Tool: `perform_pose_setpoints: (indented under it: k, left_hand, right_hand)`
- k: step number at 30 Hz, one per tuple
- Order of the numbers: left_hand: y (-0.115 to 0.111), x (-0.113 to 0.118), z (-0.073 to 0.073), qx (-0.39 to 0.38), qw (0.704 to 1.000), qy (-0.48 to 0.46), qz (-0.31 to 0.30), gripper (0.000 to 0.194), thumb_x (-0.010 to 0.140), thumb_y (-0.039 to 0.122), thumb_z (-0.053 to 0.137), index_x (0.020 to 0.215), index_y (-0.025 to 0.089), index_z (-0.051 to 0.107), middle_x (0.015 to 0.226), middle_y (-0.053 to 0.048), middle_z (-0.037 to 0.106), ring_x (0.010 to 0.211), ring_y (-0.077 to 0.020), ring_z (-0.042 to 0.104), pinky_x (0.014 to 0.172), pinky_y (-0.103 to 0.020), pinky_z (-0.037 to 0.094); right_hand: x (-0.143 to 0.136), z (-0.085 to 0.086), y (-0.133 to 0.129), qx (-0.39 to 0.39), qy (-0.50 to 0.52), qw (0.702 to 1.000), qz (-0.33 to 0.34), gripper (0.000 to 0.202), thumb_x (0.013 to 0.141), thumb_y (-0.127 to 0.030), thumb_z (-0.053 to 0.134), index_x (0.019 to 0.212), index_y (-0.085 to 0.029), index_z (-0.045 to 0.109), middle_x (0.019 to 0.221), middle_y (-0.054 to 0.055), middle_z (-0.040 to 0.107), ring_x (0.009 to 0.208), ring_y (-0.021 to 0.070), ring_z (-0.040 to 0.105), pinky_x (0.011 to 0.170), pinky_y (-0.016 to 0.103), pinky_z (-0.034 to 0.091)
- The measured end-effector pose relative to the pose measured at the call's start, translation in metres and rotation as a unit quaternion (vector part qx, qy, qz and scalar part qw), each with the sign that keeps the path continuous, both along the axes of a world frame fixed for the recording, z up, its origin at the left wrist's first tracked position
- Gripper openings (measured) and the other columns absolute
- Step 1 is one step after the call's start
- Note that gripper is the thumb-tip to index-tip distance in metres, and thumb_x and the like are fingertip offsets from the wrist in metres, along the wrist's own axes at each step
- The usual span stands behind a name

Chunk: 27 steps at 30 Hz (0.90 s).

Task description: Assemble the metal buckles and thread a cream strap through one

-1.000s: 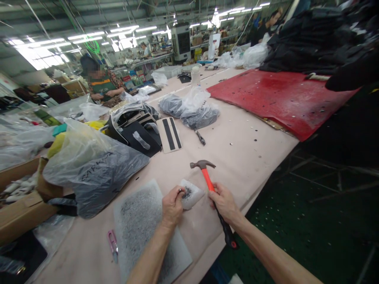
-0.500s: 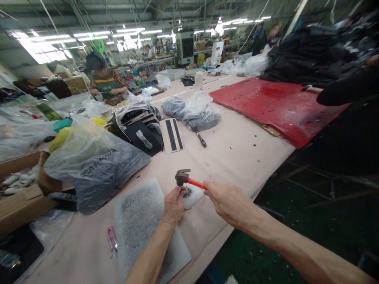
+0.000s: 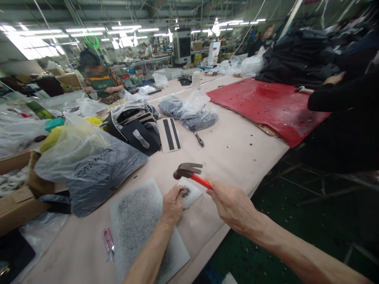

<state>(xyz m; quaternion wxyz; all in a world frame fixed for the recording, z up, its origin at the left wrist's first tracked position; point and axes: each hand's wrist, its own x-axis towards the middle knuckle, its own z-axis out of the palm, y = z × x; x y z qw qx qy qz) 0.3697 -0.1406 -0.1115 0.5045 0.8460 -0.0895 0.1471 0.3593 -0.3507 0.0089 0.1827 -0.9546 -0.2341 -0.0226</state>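
Observation:
My right hand (image 3: 229,201) is wrapped around the red handle of a claw hammer (image 3: 187,170). The hammer's dark head hangs just above my left hand (image 3: 172,203). Thumb and fingers of that hand pinch a small metal punch (image 3: 181,189), mostly hidden by the fingers. Under it lies a small white block (image 3: 192,197) with a dark, worn patch. My left forearm crosses a larger speckled white board (image 3: 137,211). Pink thread snips (image 3: 108,240) lie left of this board.
Beyond my hands are a striped beige panel (image 3: 169,135), a dark-handled tool (image 3: 199,139) and bagged dark goods (image 3: 197,116). A large plastic bag (image 3: 97,173) and a carton (image 3: 22,205) stand left. At right, a person in black (image 3: 349,106) is beside a red sheet (image 3: 260,100).
The hammer head has lifted away from the punch and tilted, its claw now showing more. My left hand keeps its pinch at the white block. The view has shifted slightly.

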Motion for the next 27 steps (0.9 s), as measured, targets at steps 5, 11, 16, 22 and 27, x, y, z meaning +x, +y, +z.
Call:
perform_pose_setpoints:
  k: [5,11,16,22,27]
  left_hand:
    - [0.001,0.001,-0.004,0.013,1.0,-0.001,0.006,0.017,0.09,0.023,0.048,0.088,0.02,0.065,0.082,-0.003,0.07,0.078,-0.0171,0.067,0.076,-0.028,0.052]
    - [0.0,0.001,-0.002,0.019,1.0,-0.004,0.001,0.017,0.091,0.024,0.048,0.089,0.02,0.065,0.083,-0.003,0.07,0.078,-0.0167,0.066,0.076,-0.027,0.051]
    - [0.0,0.0,0.003,0.017,1.0,0.003,0.001,0.02,0.092,0.024,0.047,0.083,0.02,0.065,0.08,-0.001,0.069,0.078,-0.0157,0.066,0.076,-0.025,0.05]
    - [0.001,0.0,-0.002,-0.012,0.999,0.018,0.024,0.014,0.089,0.026,0.056,0.085,0.021,0.069,0.084,0.0,0.072,0.077,-0.0157,0.067,0.074,-0.024,0.05]
    - [0.003,0.002,-0.007,-0.08,0.993,0.031,0.087,0.013,0.082,0.031,0.067,0.084,0.019,0.071,0.082,-0.001,0.074,0.074,-0.0167,0.068,0.072,-0.025,0.053]
  right_hand:
    - [-0.002,-0.001,0.0,-0.052,0.027,0.998,0.023,0.028,0.097,-0.023,0.04,0.121,-0.019,0.054,0.086,0.009,0.067,0.066,0.0199,0.06,0.056,0.029,0.034]
    - [-0.002,-0.009,-0.001,-0.036,0.052,0.998,-0.004,0.026,0.097,-0.024,0.04,0.118,-0.021,0.055,0.084,0.006,0.066,0.066,0.0192,0.06,0.057,0.028,0.031]
    - [0.014,-0.04,0.018,0.144,0.148,0.97,-0.126,0.024,0.093,-0.031,0.051,0.114,-0.021,0.056,0.079,0.003,0.066,0.072,0.0193,0.061,0.063,0.026,0.034]
    - [0.038,-0.087,0.041,0.215,0.231,0.932,-0.178,0.014,0.085,-0.029,0.057,0.084,-0.016,0.063,0.073,0.004,0.064,0.068,0.0167,0.057,0.057,0.024,0.033]
    - [0.037,-0.096,0.042,0.205,0.229,0.933,-0.188,0.019,0.087,-0.033,0.056,0.078,-0.016,0.061,0.072,0.004,0.063,0.066,0.0156,0.055,0.059,0.024,0.032]
